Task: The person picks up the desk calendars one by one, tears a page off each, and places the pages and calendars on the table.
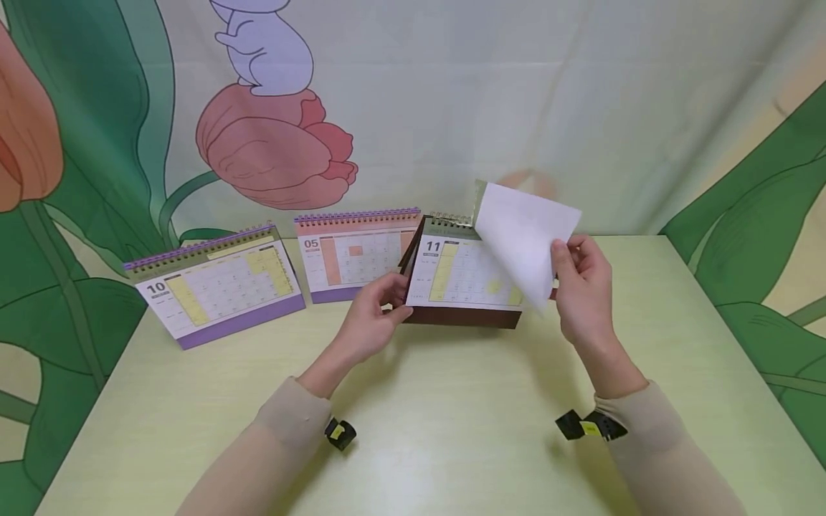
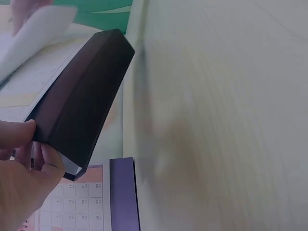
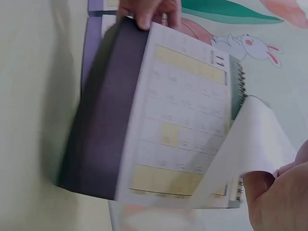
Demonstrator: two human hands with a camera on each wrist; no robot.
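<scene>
A spiral-bound desk calendar (image 1: 467, 276) with a dark brown base shows its page 11. My left hand (image 1: 377, 312) grips its lower left corner, thumb in front and fingers behind, as the left wrist view also shows. Between thumb and fingers, my right hand (image 1: 584, 294) pinches a lifted page (image 1: 525, 229) with its white back turned outward. The page curls up and over near the metal rings, covering the upper right of page 11. In the right wrist view, the dark base (image 3: 108, 115) tilts along the calendar's lower edge.
Left of the held calendar stands one with a pink page 05 (image 1: 364, 254) and purple base. Farther left is another, showing page 10 (image 1: 219, 287). All are on a pale table (image 1: 452, 416) before a printed curtain (image 1: 413, 107) with flowers and a rabbit.
</scene>
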